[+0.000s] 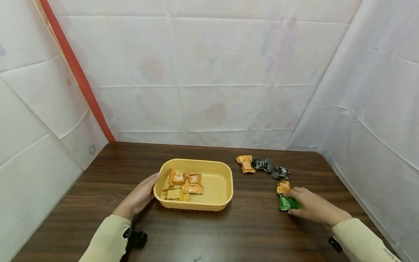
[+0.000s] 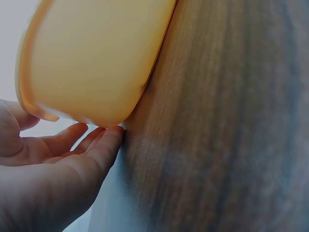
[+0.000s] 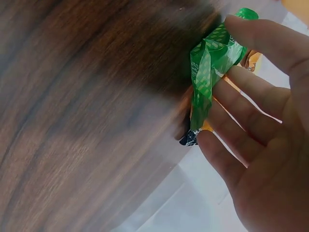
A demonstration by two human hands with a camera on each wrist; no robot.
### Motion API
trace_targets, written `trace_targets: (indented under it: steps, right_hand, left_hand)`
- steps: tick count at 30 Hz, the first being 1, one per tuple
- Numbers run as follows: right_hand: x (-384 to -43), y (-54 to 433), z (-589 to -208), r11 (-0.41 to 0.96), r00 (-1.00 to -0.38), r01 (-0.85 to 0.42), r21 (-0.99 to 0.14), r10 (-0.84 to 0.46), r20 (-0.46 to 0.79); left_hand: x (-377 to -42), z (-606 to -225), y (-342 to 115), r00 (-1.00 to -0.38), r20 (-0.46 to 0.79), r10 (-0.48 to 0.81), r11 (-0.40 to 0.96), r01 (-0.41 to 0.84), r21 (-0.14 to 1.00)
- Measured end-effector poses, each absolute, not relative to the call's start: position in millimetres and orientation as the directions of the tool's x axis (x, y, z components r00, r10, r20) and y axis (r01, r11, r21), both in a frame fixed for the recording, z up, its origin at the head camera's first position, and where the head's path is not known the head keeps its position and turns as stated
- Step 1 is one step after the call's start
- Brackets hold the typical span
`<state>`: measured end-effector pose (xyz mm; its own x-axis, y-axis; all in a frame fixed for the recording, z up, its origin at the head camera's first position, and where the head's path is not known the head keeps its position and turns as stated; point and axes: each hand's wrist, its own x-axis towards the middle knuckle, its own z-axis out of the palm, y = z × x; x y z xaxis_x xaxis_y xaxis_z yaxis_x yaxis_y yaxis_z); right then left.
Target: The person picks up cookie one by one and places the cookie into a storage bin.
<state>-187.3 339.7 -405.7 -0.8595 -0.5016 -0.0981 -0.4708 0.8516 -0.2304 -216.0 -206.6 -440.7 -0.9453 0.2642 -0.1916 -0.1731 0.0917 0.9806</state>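
A yellow plastic basket (image 1: 214,207) stands on the table, with several orange- and yellow-wrapped candies (image 1: 192,188) in its left part. My left hand (image 1: 140,196) touches the basket's left end with fairly straight fingers; in the left wrist view the fingertips (image 2: 115,133) rest against the wall below the rim. My right hand (image 1: 311,205) pinches a green-wrapped candy (image 1: 285,202) between thumb and fingers. The green wrapper (image 3: 207,67) shows clearly in the right wrist view. Just behind it lies an orange-wrapped candy (image 1: 283,187), close to the fingertips.
Two black-wrapped candies (image 1: 262,165) and another orange-wrapped candy (image 1: 246,163) lie farther back, right of the basket. The dark wooden table (image 1: 248,233) is bordered by white sheeting (image 1: 203,72) at the back and sides. A red strip (image 1: 78,72) runs down the left corner.
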Motion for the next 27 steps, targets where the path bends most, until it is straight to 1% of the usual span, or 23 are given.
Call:
trace_targets:
  steps: [9,17,27]
  right_hand:
    - [-192,339,-412,0.854,-0.870,-0.451,-0.260,-0.485,-0.085]
    - [-193,337,-417,0.872,-0.888,-0.397,-0.286,-0.444,-0.120]
    - [-192,338,-417,0.862,-0.879,-0.422,-0.279,-0.465,-0.106]
  left_hand:
    - [-216,-441,-206,-0.946,-0.196,0.259,0.079,-0.181,0.980]
    - [-216,-441,-207,-0.947,-0.196,0.254,0.082,-0.181,0.980]
    - [-215,-440,-207,-0.946,-0.188,0.264,0.078,-0.173,0.982]
